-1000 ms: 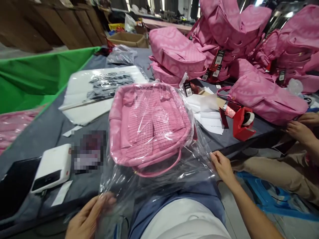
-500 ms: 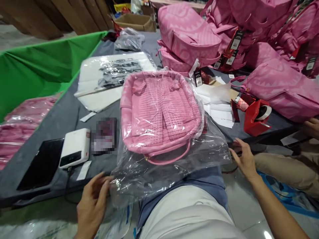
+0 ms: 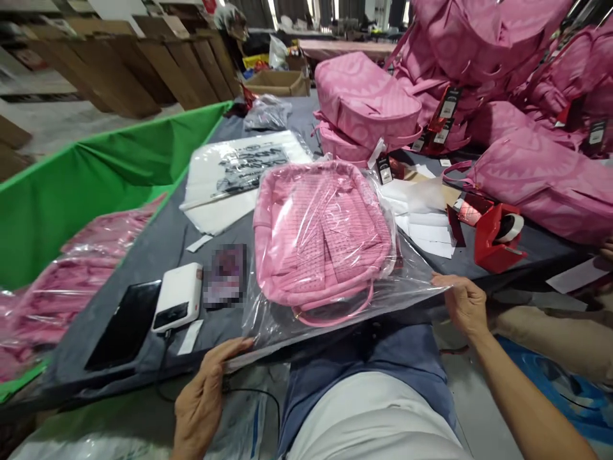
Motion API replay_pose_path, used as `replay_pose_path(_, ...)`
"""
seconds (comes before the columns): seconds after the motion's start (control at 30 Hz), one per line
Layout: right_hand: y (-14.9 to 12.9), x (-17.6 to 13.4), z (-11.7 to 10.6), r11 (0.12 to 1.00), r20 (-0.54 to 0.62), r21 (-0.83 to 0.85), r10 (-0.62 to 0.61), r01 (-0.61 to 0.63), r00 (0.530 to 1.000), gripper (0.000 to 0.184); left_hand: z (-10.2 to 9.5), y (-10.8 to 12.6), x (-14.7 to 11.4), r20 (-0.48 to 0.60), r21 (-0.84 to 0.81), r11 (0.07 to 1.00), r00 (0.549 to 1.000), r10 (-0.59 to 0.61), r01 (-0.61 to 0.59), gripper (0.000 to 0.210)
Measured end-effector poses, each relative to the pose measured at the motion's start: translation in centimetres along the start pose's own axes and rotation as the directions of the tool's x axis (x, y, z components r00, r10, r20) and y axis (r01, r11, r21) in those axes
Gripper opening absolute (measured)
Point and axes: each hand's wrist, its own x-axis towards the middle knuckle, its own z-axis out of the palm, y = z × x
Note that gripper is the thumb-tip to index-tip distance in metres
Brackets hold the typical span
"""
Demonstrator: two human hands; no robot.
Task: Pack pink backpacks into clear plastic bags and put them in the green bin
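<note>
A pink backpack (image 3: pixel 325 236) lies inside a clear plastic bag (image 3: pixel 407 287) on the dark-covered table, its handle loop facing me. The bag's near edge is stretched between my two hands. At the near left corner, my left hand (image 3: pixel 204 390) grips the plastic, fingers pressed along the edge. My right hand (image 3: pixel 464 306) pinches the near right corner in closed fingers. Left of the backpack lie a blurred-out rectangular item (image 3: pixel 225 275), a white power bank (image 3: pixel 179 297) with a cable, and a black phone-like slab (image 3: pixel 127 326).
Printed plastic bags (image 3: pixel 244 166) lie beyond the backpack. White papers (image 3: pixel 426 223) and a red tape dispenser (image 3: pixel 498 239) sit to the right. Pink backpacks (image 3: pixel 368 96) are piled behind. A green cloth-lined bin (image 3: pixel 96 172) holds wrapped pink bags (image 3: pixel 90 262) on the left.
Both hands have closed on the bag's near corners, and its open edge is now pulled taut. The camera view has tilted up and shifted left.
</note>
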Motion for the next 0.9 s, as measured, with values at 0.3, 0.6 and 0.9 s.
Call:
replay_pose_path(0.3,2.2,3.3,4.8,0.913,-0.150,-0.267,0.278,-0.309,0.949,0.065,4.5,3.5,5.0,-0.262,-0.105,0.962,0.926,-0.273,0.254,0.060)
replay_pose_path(0.6,1.4,2.6,3.7,0.905,-0.169,-0.255,0.304,-0.340,0.937,0.059,9.3,11.3,4.2,0.144,0.442,0.605,0.719,0.680,-0.662,0.040)
replay_pose_path(0.9,1.3,2.4,3.9,0.920,-0.168,-0.168,0.327,-0.354,0.930,0.056,9.1,12.5,5.2,0.230,0.373,0.620,0.716,0.659,-0.690,0.025)
